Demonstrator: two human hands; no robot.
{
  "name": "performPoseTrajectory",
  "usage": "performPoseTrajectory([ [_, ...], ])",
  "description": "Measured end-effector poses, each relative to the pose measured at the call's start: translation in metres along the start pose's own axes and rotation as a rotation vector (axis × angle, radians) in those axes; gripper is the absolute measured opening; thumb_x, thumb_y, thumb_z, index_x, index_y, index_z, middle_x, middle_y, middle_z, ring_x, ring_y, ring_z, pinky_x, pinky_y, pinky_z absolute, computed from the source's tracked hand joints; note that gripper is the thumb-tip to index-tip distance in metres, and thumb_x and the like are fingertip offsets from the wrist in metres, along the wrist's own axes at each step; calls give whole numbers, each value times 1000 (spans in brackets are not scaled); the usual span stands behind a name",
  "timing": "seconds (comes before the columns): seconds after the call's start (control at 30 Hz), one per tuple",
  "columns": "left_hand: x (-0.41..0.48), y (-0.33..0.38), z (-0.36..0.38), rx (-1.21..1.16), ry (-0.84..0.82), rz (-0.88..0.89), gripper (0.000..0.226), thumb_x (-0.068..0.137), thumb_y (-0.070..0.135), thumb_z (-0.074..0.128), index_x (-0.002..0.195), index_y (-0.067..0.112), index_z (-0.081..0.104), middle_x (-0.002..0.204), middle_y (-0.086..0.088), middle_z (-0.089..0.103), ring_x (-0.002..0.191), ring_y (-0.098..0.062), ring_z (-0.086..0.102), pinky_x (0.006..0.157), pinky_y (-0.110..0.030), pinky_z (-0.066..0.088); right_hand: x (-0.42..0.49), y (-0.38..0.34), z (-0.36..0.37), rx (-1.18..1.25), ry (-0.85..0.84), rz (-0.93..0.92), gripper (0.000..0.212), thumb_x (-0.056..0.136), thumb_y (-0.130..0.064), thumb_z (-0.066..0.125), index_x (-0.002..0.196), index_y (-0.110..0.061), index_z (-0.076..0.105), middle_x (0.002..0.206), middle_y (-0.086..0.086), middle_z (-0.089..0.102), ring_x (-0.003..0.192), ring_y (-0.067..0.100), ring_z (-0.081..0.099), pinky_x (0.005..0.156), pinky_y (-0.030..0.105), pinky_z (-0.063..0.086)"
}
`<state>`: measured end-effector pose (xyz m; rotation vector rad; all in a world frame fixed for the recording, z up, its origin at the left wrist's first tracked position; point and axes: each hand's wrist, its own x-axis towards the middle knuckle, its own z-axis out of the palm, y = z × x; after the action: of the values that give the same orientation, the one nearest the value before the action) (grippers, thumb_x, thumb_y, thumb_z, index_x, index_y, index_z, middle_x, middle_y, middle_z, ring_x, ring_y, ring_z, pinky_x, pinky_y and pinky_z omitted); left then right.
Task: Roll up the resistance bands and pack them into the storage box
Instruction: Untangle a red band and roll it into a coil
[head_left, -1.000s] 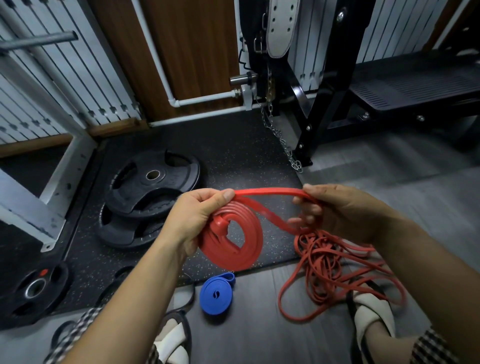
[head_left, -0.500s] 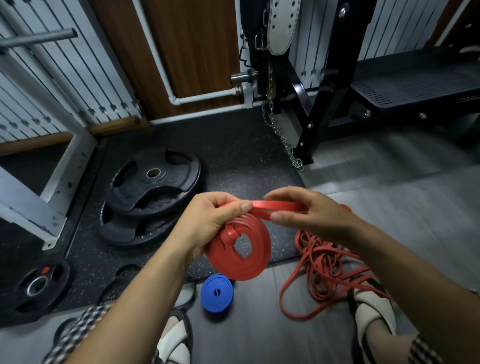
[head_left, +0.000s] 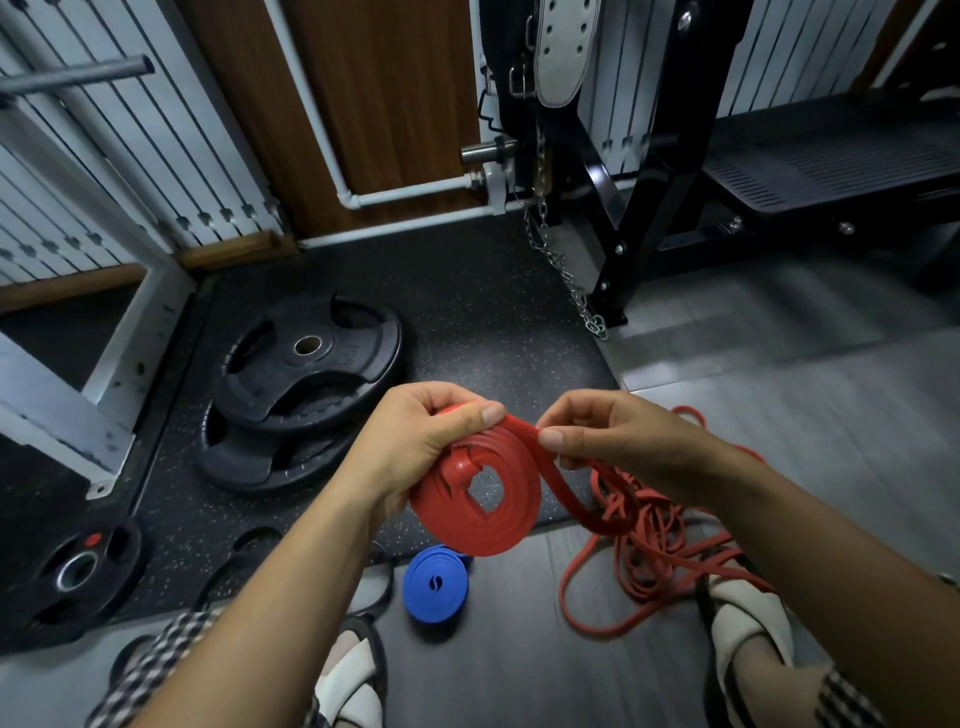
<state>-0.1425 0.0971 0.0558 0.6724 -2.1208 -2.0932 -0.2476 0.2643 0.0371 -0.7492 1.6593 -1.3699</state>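
Nearest us, our left foot (head_left: 353, 680) and right foot (head_left: 748, 629), both in sandals, stand on a grey plank floor (head_left: 519, 675) with open floor between them. Just ahead of the left foot a rolled blue band (head_left: 435, 584) lies flat. A loose heap of red band (head_left: 639, 519) sprawls beside and partly over the right foot. Its outer loop curves toward the blue roll but stops short of it.

Above these, both hands work in mid-air. Our left hand (head_left: 415, 447) grips a red coil (head_left: 480, 512), thumb pressed on its top edge and fingers curled behind. The coil is a flat spiral held upright with its face toward us, and the mat shows through its open centre. From the top of the coil the free strap runs right, its long axis roughly level. Our right hand (head_left: 618, 441) pinches it between thumb and forefinger, just beside the left thumb. Past the pinch the strap bends down into the heap.

Beyond the hands a black speckled mat (head_left: 467, 291) ends in a straight right edge against grey floor. Two stacked weight plates (head_left: 306, 364) sit on its left side, well apart from the hands. A smaller plate (head_left: 78, 571) lies near a white steel frame (head_left: 62, 415). Farthest off, a chain (head_left: 566, 275) hangs beside a black rack (head_left: 649, 197).
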Motion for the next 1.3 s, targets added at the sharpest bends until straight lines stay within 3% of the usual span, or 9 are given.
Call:
performPoseTrajectory([
  [0.23, 2, 1, 1, -70, -3, -26, 21, 57, 24, 71, 68, 7, 66, 57, -3, 64, 47, -9, 56, 48, -16, 48, 0, 5, 4, 118, 12, 22, 16, 69, -24, 65, 83, -16, 64, 66, -10, 64, 62, 0, 56, 63, 13, 45],
  [0.37, 2, 1, -1, -99, 12, -21, 22, 56, 25, 71, 68, 6, 66, 56, -3, 64, 45, -9, 56, 46, -17, 47, 1, 10, 9, 163, 71, 26, 19, 70, -25, 64, 84, -13, 68, 82, 4, 68, 78, 14, 62, 79, 27, 52],
  [0.5, 4, 0, 0, -123, 78, 1, 24, 56, 25, 71, 69, 6, 66, 55, -2, 64, 45, -8, 56, 47, -17, 48, 1, 13, 16, 322, 76, 72, 22, 70, -26, 62, 87, -13, 68, 79, 8, 67, 68, 16, 63, 68, 28, 55],
  [0.63, 7, -4, 1, -209, 154, -15, 19, 65, 21, 69, 72, 4, 65, 52, 1, 63, 43, -7, 53, 47, -18, 46, 5, 20, 26, 400, 130, 52, 34, 79, -30, 54, 104, -12, 68, 111, 21, 65, 94, 26, 59, 91, 44, 48],
  [0.83, 11, -10, 2, -331, 247, -71, 15, 73, 19, 69, 68, 6, 65, 53, -2, 62, 46, -11, 53, 52, -20, 48, 9, 26, 34, 437, 146, 30, 31, 91, -31, 47, 113, -17, 65, 119, 24, 60, 110, 37, 56, 101, 56, 38],
  [0.97, 14, -11, 3, -377, 323, -46, 17, 82, 16, 65, 70, 4, 63, 50, 1, 60, 43, -8, 51, 47, -16, 47, 8, 23, 43, 338, 127, -36, 29, 82, -31, 60, 110, -30, 65, 107, 22, 63, 90, 27, 52, 78, 41, 44],
  [1.13, 15, -21, 11, -457, 330, -91, 18, 85, 20, 62, 72, 6, 61, 51, 0, 61, 44, -8, 53, 49, -19, 48, 6, 25, 48, 264, 231, -77, 30, 90, -5, 53, 118, -16, 56, 82, 6, 66, 64, 2, 61, 55, 16, 49],
  [1.2, 16, -23, 9, -463, 249, -160, 19, 86, 24, 60, 78, 7, 62, 55, 0, 62, 48, -10, 54, 55, -23, 49, 5, 22, 43, 288, 219, -47, 29, 91, -3, 51, 115, -17, 57, 74, 3, 62, 52, 1, 57, 46, 13, 44],
  [1.3, 18, -23, 1, -296, 120, -184, 23, 87, 31, 57, 87, 9, 63, 69, -5, 65, 60, -15, 59, 66, -28, 50, 5, 20, 37, 295, 181, -25, 26, 90, -3, 52, 107, -20, 60, 82, 8, 64, 64, 9, 61, 54, 21, 53],
])
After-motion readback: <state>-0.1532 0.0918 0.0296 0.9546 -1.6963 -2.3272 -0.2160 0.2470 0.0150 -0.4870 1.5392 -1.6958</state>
